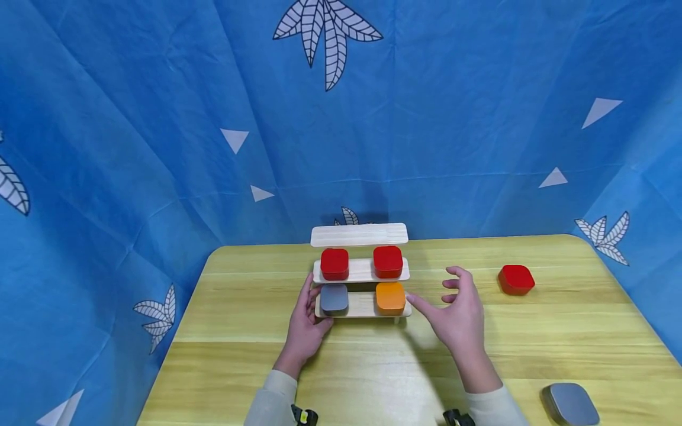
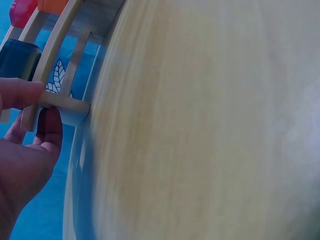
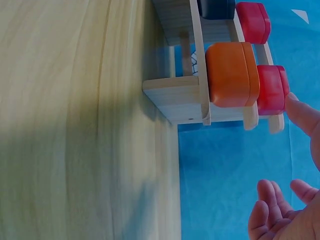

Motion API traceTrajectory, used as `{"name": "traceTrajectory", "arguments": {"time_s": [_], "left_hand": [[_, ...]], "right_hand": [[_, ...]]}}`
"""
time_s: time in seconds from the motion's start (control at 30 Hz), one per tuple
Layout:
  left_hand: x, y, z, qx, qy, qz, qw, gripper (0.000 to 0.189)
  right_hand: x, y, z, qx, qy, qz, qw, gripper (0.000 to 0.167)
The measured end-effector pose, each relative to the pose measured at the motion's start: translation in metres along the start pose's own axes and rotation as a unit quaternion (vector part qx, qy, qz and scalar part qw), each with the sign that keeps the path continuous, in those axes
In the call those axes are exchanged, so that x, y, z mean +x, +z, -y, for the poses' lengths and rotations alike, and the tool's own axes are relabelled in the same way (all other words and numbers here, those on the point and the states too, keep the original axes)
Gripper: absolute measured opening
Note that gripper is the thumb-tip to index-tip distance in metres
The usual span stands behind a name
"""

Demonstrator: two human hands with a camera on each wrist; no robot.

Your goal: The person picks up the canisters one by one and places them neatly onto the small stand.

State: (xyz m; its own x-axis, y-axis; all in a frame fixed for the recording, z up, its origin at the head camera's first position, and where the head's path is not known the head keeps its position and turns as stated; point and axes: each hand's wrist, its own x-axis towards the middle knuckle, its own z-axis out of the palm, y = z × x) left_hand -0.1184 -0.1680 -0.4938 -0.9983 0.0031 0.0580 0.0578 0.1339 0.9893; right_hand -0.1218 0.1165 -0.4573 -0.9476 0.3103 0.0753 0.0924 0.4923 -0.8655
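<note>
A small tiered wooden rack (image 1: 362,305) stands near the back of the table. My left hand (image 1: 307,328) holds its left end, thumb on the front of the lower shelf and fingers behind it, as the left wrist view shows. On that shelf sit a grey rounded-square box (image 1: 334,299) at left and an orange box (image 1: 391,297) at right. Two red boxes, one left (image 1: 334,264) and one right (image 1: 388,262), sit on the middle shelf. My right hand (image 1: 459,316) is spread with nothing in it, its thumb tip close to the rack's right end.
Farther right on the table (image 1: 240,355) lies another red box (image 1: 516,280). A second grey box (image 1: 570,404) is at the near right. Blue patterned cloth (image 1: 453,130) hangs behind the table and along its sides. The rack's top slat (image 1: 359,235) stands before the cloth.
</note>
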Motion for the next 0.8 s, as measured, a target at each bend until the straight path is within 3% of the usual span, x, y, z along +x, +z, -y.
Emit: {"name": "traceTrajectory", "arguments": {"time_s": [0.8], "left_hand": [[0.001, -0.001, 0.001, 0.005, 0.005, 0.002, 1.0000, 0.104]], "right_hand": [[-0.006, -0.013, -0.011, -0.015, 0.011, -0.008, 0.9998, 0.095]]}}
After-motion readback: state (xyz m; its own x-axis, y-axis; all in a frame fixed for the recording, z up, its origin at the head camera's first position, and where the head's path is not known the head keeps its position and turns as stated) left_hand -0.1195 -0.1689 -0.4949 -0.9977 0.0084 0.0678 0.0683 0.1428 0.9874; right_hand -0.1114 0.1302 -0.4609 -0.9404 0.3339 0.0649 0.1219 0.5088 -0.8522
